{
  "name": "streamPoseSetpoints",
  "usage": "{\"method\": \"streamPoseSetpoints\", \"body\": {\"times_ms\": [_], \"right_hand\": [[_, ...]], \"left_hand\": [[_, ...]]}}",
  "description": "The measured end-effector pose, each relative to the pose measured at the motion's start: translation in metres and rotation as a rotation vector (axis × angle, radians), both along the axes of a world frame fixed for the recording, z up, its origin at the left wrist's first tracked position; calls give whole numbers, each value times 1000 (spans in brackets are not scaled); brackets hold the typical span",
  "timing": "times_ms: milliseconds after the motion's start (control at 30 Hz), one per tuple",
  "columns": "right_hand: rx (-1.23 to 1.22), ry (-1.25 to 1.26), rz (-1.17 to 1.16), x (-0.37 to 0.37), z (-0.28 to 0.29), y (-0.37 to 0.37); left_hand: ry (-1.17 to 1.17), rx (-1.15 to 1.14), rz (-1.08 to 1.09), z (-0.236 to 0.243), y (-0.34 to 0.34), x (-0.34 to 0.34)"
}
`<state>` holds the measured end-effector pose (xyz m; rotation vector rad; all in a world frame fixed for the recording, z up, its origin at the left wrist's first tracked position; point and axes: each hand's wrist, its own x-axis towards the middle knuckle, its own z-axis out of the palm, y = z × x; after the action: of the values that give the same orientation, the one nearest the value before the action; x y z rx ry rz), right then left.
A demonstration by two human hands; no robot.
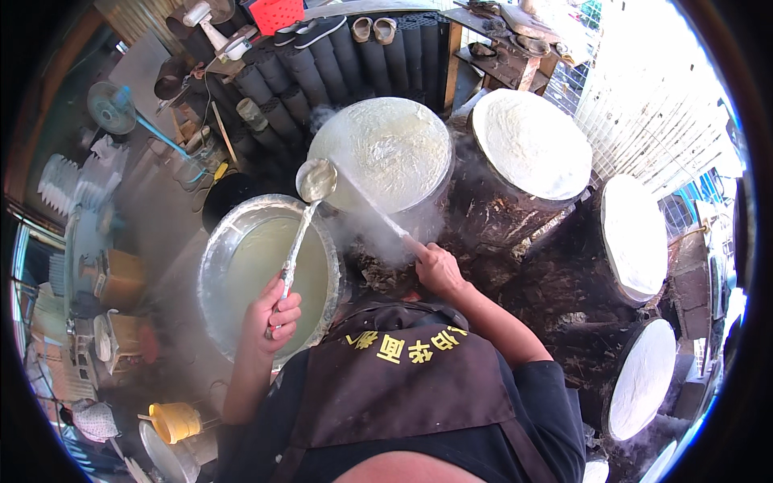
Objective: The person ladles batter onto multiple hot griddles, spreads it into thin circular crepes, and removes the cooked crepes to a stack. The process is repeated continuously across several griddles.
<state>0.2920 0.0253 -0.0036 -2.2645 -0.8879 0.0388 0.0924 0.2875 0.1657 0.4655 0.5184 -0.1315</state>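
My left hand [275, 319] is closed around the handle of a ladle [316, 181]. Its bowl, with pale liquid in or on it, hangs between the large pot and the nearest round griddle. A wide metal pot [211, 266] of thin, pale yellowish liquid stands below that hand. In my right hand [441, 270] I grip a long, thin spatula [372, 203] by its brown handle. The blade slants up and left over the front edge of the steaming griddle [382, 149], whose top bears a pale, uneven layer of batter. Steam blurs the blade's far end.
More round drum stoves with white-coated tops curve away to the right: one [531, 145], another [634, 235] and a lower one [642, 380]. Dark cylindrical briquettes [302, 76] are stacked behind. A blue fan [113, 108] stands far left, a yellow pail [174, 422] lower left.
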Motion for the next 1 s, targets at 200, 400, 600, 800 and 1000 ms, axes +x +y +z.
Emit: {"method": "streamPoseSetpoints", "body": {"times_ms": [200, 400, 600, 800, 1000], "right_hand": [[-15, 0, -290, 29, 22, -4], [-206, 38, -51, -22, 23, -13], [36, -19, -472, 28, 19, -10], [23, 123, -274, 27, 28, 4], [366, -73, 107, -19, 90, 16]], "left_hand": [[28, 98, -13, 1, 13, -17], [23, 142, -64, 3, 27, -21], [18, 188, -158, 7, 31, -13], [32, 141, -222, 0, 21, 0], [67, 1, -259, -15, -10, 29]]}}
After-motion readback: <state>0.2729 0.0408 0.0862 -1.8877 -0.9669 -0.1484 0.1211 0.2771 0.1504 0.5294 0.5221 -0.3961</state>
